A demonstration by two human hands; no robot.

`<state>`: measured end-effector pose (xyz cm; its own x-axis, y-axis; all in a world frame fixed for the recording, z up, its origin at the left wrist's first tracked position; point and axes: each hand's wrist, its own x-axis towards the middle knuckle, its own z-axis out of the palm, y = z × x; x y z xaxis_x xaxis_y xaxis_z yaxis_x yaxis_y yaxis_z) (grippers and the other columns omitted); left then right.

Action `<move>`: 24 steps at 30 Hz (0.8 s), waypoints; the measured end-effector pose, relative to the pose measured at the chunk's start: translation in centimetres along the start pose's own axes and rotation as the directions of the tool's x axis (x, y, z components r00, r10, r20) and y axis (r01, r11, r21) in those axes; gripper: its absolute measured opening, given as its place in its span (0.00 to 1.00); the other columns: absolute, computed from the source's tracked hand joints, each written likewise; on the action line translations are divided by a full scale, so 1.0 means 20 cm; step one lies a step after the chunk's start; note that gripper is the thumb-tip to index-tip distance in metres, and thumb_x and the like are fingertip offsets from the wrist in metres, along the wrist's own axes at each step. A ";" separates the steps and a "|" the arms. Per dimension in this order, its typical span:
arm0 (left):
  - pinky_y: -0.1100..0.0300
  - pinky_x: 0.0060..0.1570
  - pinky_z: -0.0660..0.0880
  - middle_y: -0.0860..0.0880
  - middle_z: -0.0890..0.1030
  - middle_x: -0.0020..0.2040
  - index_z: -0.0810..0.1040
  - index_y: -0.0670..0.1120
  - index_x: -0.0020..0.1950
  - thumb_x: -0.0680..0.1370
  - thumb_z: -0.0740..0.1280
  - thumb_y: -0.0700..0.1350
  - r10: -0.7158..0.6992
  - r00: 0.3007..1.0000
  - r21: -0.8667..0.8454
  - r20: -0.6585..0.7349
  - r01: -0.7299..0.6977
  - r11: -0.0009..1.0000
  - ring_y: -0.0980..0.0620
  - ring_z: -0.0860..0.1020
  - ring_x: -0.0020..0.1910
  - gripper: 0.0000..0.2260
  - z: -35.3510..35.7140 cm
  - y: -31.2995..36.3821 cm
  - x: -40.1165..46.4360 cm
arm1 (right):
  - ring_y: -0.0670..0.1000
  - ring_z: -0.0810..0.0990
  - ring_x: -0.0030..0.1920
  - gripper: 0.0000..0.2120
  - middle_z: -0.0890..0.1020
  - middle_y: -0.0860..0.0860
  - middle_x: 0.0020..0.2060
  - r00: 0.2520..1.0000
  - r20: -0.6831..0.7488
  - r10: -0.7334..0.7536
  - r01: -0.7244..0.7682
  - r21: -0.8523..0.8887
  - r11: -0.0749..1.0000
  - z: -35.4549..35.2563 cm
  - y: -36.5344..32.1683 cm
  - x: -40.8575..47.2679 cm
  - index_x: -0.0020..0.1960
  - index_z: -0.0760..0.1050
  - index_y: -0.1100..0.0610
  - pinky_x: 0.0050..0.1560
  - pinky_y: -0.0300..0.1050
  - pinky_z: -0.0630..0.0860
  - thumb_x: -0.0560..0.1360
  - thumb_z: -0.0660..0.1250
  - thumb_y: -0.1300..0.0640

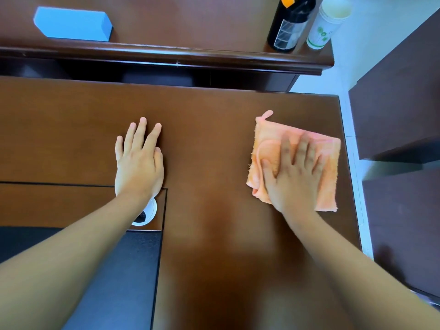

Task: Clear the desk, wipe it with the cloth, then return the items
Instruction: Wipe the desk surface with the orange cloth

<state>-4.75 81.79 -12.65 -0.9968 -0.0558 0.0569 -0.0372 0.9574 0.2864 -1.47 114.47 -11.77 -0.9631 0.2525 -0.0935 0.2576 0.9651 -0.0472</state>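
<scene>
An orange cloth (pixel 271 139) lies folded on the brown desk (pixel 209 129), near its right edge. My right hand (pixel 294 173) presses flat on the cloth with fingers spread; the hand looks blurred. My left hand (pixel 139 160) rests flat on the bare desk to the left of centre, fingers straight. On the raised shelf behind the desk stand a blue box (pixel 73 23) at the left, a black bottle (pixel 289 22) and a stack of white paper cups (pixel 327 22) at the right.
A white cable grommet (pixel 148 214) sits in the desk under my left wrist. A black pad (pixel 133 270) covers the near left part. Dark cabinets (pixel 400 115) stand to the right across a strip of white floor.
</scene>
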 end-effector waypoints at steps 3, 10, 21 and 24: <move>0.42 0.83 0.46 0.48 0.56 0.86 0.60 0.54 0.84 0.87 0.51 0.47 0.011 1.000 0.000 -0.006 -0.011 1.000 0.47 0.50 0.85 0.24 0.01 -0.01 0.00 | 0.63 0.50 0.85 0.40 0.54 0.61 0.85 0.998 0.023 -0.064 0.064 0.020 0.998 0.03 -0.23 -0.08 0.87 0.47 0.49 0.82 0.67 0.45 0.80 0.43 0.30; 0.43 0.83 0.44 0.47 0.56 0.86 0.61 0.53 0.84 0.86 0.49 0.48 0.032 0.999 -0.036 0.009 -0.031 0.999 0.47 0.50 0.85 0.24 0.01 -0.03 0.01 | 0.62 0.39 0.85 0.39 0.41 0.58 0.86 0.978 0.009 -0.206 0.204 0.120 0.972 0.11 -0.74 -0.35 0.87 0.42 0.50 0.81 0.68 0.38 0.82 0.41 0.31; 0.43 0.82 0.52 0.49 0.61 0.84 0.68 0.49 0.81 0.87 0.58 0.42 -0.023 0.997 -0.158 0.069 0.034 0.987 0.48 0.57 0.84 0.21 -0.16 -0.08 -0.73 | 0.55 0.46 0.86 0.38 0.48 0.50 0.87 0.927 0.043 -0.372 0.366 0.103 0.925 0.06 -0.48 -0.55 0.87 0.48 0.43 0.84 0.61 0.43 0.82 0.43 0.28; 0.45 0.83 0.49 0.50 0.53 0.86 0.60 0.49 0.85 0.88 0.54 0.45 -0.011 0.992 -0.088 0.126 0.022 0.996 0.46 0.51 0.85 0.23 -0.17 -0.14 -0.94 | 0.55 0.46 0.86 0.37 0.51 0.50 0.86 0.961 0.055 -0.270 0.264 0.090 0.960 0.04 -0.27 -0.55 0.86 0.49 0.43 0.84 0.60 0.43 0.81 0.46 0.29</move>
<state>14.28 79.29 -11.25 -0.9973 -0.0302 -0.0668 -0.0529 0.9274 0.3704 7.76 106.51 -11.29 -0.9911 -0.0213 -0.1314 -0.0001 0.9872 -0.1595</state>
